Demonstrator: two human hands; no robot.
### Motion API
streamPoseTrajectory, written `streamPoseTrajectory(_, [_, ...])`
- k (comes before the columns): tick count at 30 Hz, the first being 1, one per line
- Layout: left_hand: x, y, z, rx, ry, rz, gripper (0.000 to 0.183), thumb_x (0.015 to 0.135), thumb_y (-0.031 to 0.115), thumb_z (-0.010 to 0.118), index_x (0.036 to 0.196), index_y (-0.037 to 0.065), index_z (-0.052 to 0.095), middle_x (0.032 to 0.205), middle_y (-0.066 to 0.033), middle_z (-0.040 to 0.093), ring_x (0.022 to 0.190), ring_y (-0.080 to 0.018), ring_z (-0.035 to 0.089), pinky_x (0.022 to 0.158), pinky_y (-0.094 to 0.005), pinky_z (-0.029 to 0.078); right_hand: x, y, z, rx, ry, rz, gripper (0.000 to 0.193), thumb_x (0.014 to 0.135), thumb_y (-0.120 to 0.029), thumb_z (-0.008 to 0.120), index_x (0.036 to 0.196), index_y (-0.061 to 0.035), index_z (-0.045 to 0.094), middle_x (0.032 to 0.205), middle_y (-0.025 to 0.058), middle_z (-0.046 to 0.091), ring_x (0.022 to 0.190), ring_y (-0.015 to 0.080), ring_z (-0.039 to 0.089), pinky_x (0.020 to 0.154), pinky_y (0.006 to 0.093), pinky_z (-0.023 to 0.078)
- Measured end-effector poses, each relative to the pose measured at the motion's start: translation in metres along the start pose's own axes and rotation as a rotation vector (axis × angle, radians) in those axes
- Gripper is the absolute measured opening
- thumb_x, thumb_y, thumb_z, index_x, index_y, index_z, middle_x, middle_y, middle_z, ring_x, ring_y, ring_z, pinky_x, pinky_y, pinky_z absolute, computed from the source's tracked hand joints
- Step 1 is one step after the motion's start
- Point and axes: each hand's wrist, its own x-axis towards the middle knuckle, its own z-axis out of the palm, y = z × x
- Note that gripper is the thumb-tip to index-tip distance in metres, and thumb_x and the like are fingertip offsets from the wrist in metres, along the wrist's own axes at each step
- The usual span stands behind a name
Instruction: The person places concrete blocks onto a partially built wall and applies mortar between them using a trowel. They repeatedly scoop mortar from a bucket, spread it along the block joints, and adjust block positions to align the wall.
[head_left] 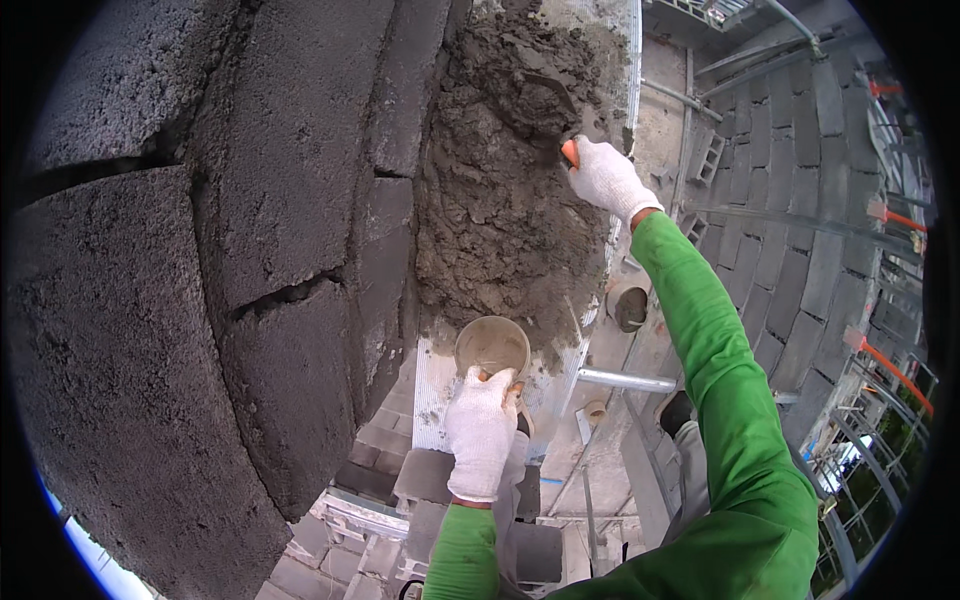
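Note:
A heap of wet grey mortar [490, 220] lies on a pale ribbed board [432, 400] in front of me. My right hand [607, 178], in a white knit glove, is closed round the orange handle [570, 153] of a trowel. Its dark blade [553, 88] reaches into the far part of the heap and is partly lost against the mortar. At the near edge of the heap, my left hand [478, 430], also gloved in white, grips the near rim of a round, shallow bowl [492, 345]. The bowl looks smeared inside but holds no visible mortar.
A grey block wall [290, 190] with open joints rises close on the left. To the right, below the board, are a round container [627, 305], a metal scaffold tube [628, 380] and my shoe [676, 412]. Farther right stand another block wall [790, 220] and orange-ended scaffolding [900, 375].

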Motion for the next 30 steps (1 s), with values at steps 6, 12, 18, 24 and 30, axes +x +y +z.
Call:
streamPoseTrajectory(6, [-0.004,-0.006,-0.005,0.046,-0.057,0.022,0.024,0.088,0.022,0.08,0.111,0.016,0.077,0.101,-0.0128,0.067,0.086,-0.034,0.072,0.071,-0.044,0.058,0.104,-0.005,-0.076,-0.381,0.074,-0.079,0.028,0.096,-0.013,0.062,0.122,-0.0061,0.071,0.113,0.0193,0.078,0.107,0.04,0.075,0.087,0.0501,0.06])
streamPoseTrajectory(12, [-0.003,-0.001,0.002,-0.031,-0.015,0.059,0.025,0.088,0.021,0.08,0.111,0.015,0.076,0.106,-0.0153,0.068,0.088,-0.0356,0.073,0.073,-0.0447,0.059,0.058,0.013,0.034,-0.177,-0.013,-0.198,0.025,0.092,-0.016,0.063,0.113,-0.0041,0.066,0.102,0.0209,0.077,0.1,0.0413,0.075,0.087,0.0492,0.06])
streamPoseTrajectory(18, [-0.004,0.002,0.001,-0.053,-0.124,0.018,0.026,0.087,0.02,0.08,0.112,0.016,0.077,0.107,-0.0163,0.069,0.09,-0.0367,0.073,0.075,-0.0461,0.059,-0.012,0.119,0.043,0.669,-0.069,0.491,0.021,0.092,-0.017,0.063,0.102,0.0005,0.059,0.086,0.0202,0.073,0.064,0.0366,0.074,0.05,0.0468,0.056])
streamPoseTrajectory(24, [-0.026,-0.006,-0.007,0.028,-0.252,-0.006,0.024,0.085,0.021,0.08,0.108,0.017,0.076,0.097,-0.0113,0.065,0.084,-0.0328,0.07,0.072,-0.0443,0.057,0.127,0.094,0.002,0.226,0.017,0.357,0.02,0.095,-0.015,0.058,0.108,-0.0031,0.067,0.083,0.0177,0.073,0.07,0.0361,0.076,0.053,0.0489,0.058])
streamPoseTrajectory(30, [-0.022,0.011,0.001,-0.008,-0.249,0.038,0.026,0.083,0.022,0.082,0.107,0.017,0.076,0.096,-0.0105,0.065,0.084,-0.0323,0.07,0.07,-0.045,0.057,0.09,0.047,0.03,0.128,-0.016,0.075,0.036,0.095,-0.017,0.06,0.126,-0.0011,0.066,0.119,0.0283,0.073,0.117,0.0429,0.07,0.097,0.0495,0.057])
